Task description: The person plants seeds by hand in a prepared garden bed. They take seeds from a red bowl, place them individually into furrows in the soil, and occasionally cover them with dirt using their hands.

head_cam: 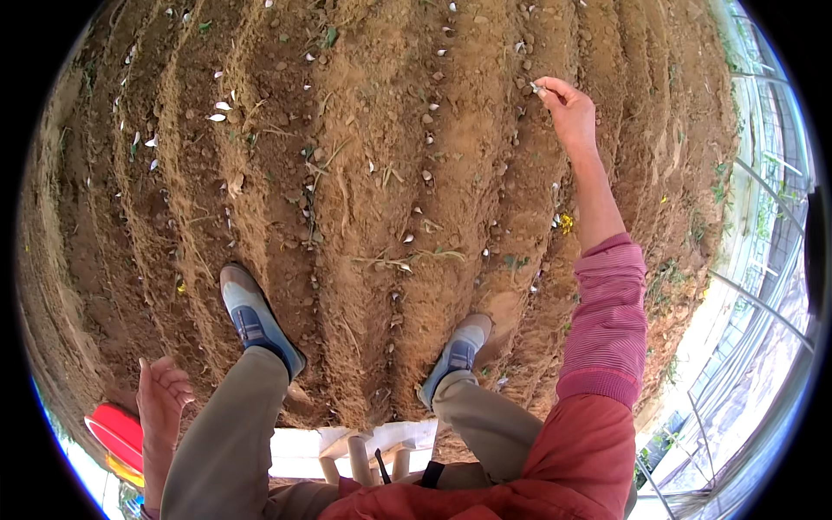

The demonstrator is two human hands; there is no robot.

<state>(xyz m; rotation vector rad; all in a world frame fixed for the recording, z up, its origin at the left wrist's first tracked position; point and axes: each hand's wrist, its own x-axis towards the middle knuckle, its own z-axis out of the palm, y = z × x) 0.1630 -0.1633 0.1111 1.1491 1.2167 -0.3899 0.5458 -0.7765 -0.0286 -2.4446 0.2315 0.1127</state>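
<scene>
My right hand (572, 116) reaches out over a furrow and pinches a small whitish piece (537, 88), apparently a garlic clove, between thumb and fingertips. Just beyond it, another pale clove (519, 47) lies in the soil. My left hand (162, 393) hangs at the lower left beside my knee, fingers loosely bent and thumb apart, with nothing visible in it. Close by that hand sits a red plastic basin (117, 432), partly hidden by the wrist. White garlic cloves (217, 117) are scattered along the tilled soil furrows (364, 214), some in loose lines.
My blue-grey shoes (260, 318) stand apart on the ridges. Behind them is a low seat or frame with wooden legs (359, 458). A yellow container (125, 469) shows under the basin. Along the right runs plastic sheeting (747, 390) with metal poles (764, 305). Dry stalks (409, 259) lie across the soil.
</scene>
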